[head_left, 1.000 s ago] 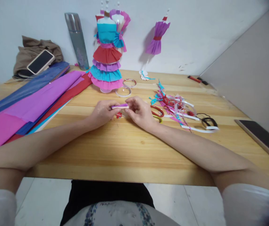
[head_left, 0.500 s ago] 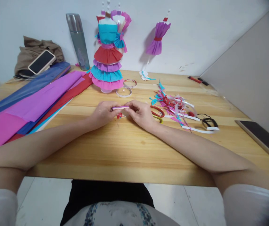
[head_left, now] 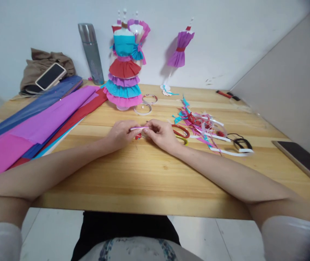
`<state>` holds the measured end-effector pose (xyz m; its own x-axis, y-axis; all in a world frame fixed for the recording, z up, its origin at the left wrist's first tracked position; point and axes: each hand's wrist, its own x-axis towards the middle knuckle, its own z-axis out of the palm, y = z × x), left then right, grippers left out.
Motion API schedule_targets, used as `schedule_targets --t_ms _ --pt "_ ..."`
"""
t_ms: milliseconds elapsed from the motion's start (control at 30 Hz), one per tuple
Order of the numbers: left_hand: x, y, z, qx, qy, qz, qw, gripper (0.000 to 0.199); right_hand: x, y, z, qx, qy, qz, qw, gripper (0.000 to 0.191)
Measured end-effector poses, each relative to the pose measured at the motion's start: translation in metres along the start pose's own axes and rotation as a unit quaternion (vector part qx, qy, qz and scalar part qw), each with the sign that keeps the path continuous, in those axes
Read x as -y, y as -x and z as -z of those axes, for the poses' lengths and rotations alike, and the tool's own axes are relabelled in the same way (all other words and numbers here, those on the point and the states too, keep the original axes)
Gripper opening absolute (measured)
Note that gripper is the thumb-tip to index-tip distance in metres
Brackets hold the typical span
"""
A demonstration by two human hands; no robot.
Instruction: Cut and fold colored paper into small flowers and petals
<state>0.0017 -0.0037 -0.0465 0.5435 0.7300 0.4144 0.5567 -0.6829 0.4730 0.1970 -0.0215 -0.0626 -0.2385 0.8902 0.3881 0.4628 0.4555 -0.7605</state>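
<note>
Now the purple strip (head_left: 139,128) looks thinner than in the earliest frame, where its purple and pale layers showed wider. It is narrow, nearly straight and level, between both hands over the desk (head_left: 144,177). The left hand's (head_left: 120,134) fingers and the right hand's (head_left: 162,135) fingers pinch its opposite ends.

And here both hands, left (head_left: 119,135) and right (head_left: 162,135), pinch a thin purple-and-white strip (head_left: 138,128); scissors (head_left: 181,131) lie at the right hand's three o'clock, the ruffled dress figure (head_left: 124,72) stands toward eleven, paper scraps (head_left: 198,121) toward two.
</note>
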Motion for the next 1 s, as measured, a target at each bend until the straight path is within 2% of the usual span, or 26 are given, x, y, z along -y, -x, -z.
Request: schedule_targets --t_ms 67,200,300,400,567,667,767,833,900,1000 --pt "0.0027 0.0002 -0.0009 0.007 0.007 -0.015 1.000 0.020 -0.0006 -0.0007 0.0001 0.000 0.006 0.013 1.000 0.014" --pt "0.0066 0.0004 -0.0020 0.025 0.025 -0.030 0.999 0.023 -0.0009 -0.0026 0.0011 0.013 0.022 0.095 0.995 0.029" --pt "0.0058 0.0005 -0.0012 0.041 0.037 -0.013 0.998 0.027 -0.0002 -0.0026 0.0012 0.034 0.046 0.126 0.990 0.021" --pt "0.0036 0.0003 0.0001 0.047 0.043 0.003 0.998 0.028 0.0003 -0.0015 0.0005 0.026 0.079 0.146 0.986 0.021" --pt "0.0040 0.0003 0.0009 0.046 0.013 -0.016 0.999 0.032 0.0005 -0.0001 0.0004 0.001 0.112 0.154 0.982 0.020" --pt "0.0057 0.0008 0.0017 0.047 -0.015 -0.058 0.997 0.033 0.0020 0.0000 0.0016 -0.008 0.109 0.150 0.983 0.018" --pt "0.0061 0.0017 0.0027 0.045 -0.027 -0.112 0.992 0.033 0.0033 0.0001 0.0022 -0.018 0.091 0.159 0.983 0.007" --pt "0.0060 0.0022 0.0028 0.037 -0.013 -0.136 0.990 0.032 0.0035 0.0000 0.0021 -0.020 0.075 0.177 0.981 0.016" --pt "0.0065 0.0027 0.0020 0.031 0.001 -0.141 0.989 0.031 0.0031 -0.0002 0.0018 -0.010 0.066 0.193 0.979 0.025" --pt "0.0090 0.0031 -0.0004 0.031 0.009 -0.117 0.993 0.034 0.0025 0.0000 0.0014 -0.003 0.069 0.188 0.980 0.017"
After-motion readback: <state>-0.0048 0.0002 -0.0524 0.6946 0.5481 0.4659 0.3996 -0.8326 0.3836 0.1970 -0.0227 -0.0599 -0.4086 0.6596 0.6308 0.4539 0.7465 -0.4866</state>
